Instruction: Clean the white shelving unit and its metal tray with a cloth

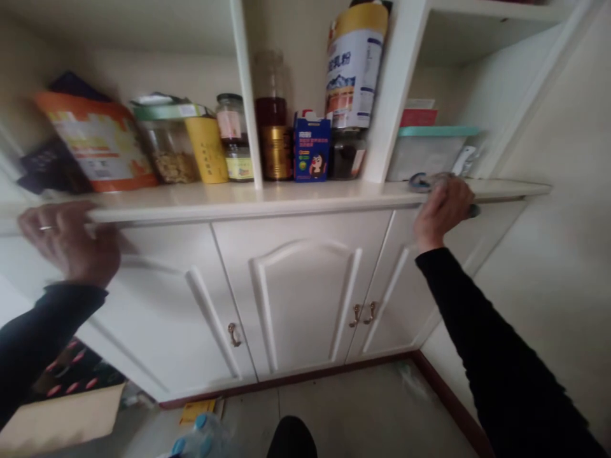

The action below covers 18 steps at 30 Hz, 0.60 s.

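My left hand (pixel 74 238), a ring on one finger, is at the left end of the white shelf ledge (pixel 286 202). Its fingers are bent over the front edge, with the thumb below. At the right end, my right hand (pixel 445 207) is closed around a crumpled grey cloth (pixel 420 182). Part of that cloth lies on the ledge and a bit pokes out beside the hand; the palm hides the rest. Behind my right hand stands a clear plastic box with a teal lid (pixel 436 131). An orange bag (pixel 102 143) is nearest my left hand.
Along the shelf stand a nut jar (pixel 174 152), a yellow box (pixel 207 149), stacked jars (pixel 233 137), a blue carton (pixel 312 149) and a tall milk powder tin (pixel 356 70). Cabinet doors (pixel 305 299) are below. Plastic bottles (pixel 203 436) and an open cardboard box (pixel 67 413) sit on the floor.
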### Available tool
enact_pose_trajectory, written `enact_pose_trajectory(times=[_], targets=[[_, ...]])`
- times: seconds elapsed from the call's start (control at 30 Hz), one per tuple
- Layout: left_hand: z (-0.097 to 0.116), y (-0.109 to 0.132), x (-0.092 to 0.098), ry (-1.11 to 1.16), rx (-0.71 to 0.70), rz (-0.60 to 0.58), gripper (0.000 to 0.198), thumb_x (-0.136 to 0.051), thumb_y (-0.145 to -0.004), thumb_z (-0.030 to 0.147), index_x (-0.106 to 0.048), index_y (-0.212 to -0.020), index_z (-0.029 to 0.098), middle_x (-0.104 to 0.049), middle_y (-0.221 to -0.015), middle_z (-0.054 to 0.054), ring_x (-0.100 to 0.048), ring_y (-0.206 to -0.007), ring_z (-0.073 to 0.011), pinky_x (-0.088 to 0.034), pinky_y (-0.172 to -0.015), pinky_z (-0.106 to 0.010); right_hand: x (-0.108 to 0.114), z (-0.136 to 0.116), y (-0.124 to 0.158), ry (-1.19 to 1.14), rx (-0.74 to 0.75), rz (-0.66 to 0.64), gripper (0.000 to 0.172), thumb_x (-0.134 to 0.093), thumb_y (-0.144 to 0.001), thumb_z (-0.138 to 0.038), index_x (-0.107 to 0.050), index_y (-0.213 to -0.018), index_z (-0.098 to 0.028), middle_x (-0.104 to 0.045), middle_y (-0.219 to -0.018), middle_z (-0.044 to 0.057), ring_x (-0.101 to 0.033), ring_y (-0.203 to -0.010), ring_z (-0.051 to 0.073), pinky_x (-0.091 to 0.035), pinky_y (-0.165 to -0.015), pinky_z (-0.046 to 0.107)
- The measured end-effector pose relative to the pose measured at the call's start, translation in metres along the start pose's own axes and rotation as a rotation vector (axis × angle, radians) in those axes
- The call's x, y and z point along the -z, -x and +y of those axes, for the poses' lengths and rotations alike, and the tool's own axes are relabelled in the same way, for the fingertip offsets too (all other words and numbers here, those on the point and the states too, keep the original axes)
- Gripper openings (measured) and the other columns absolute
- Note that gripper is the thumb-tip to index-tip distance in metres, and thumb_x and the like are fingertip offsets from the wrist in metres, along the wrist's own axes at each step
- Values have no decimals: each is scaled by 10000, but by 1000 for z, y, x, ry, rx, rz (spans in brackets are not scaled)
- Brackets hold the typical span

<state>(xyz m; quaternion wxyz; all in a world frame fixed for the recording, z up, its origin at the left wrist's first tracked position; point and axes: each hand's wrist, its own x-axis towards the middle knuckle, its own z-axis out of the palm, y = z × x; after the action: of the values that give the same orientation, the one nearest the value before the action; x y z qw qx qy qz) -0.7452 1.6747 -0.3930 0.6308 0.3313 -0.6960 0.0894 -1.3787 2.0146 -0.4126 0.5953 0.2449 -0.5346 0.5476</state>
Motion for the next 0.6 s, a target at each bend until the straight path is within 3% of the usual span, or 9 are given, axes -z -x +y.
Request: enact_pose_trajectory(times=[0.1,0.27,0.43,0.6], targets=[[-30,0,-14,-104,-120,184,602,-560,-947,659,-694,-1296,187,-689,-1433,-165,-537,-1443,-435,-332,-1309,-735,-6,-114,44,-99,180,-76,759,-146,-1165,-649,-746,-1353,-223,-734,-1369,223,-662,-1319,418,-465,-1212,683],[-27,5,-19,-49,-183,178,807,-385,-1018,854,-683,-1317,166,-691,-1400,-165,-516,-1399,-384,-323,-1327,-711,-21,-270,101,-231,129,-266,577,-303,-1142,-540,-691,-1502,-311,-649,-1494,162,-565,-1481,413,-352,-1339,718],[-18,8,-7,8,-192,67,832,-426,-1042,862,-674,-1375,142,-703,-1389,-140,-541,-1371,-348,-321,-1343,-692,-41,-393,144,-339,184,-518,574,-391,-1134,-467,-662,-1595,-257,-582,-1635,184,-438,-1609,462,-278,-1383,769],[-20,11,8,104,-231,-33,872,-313,-1096,850,-635,-1536,170,-720,-1539,-144,-587,-1515,-344,-306,-1411,-638,-56,-488,176,-385,333,-747,643,-471,-1133,-463,-500,-1765,-348,-512,-1750,129,-385,-1680,491,-251,-1397,811]])
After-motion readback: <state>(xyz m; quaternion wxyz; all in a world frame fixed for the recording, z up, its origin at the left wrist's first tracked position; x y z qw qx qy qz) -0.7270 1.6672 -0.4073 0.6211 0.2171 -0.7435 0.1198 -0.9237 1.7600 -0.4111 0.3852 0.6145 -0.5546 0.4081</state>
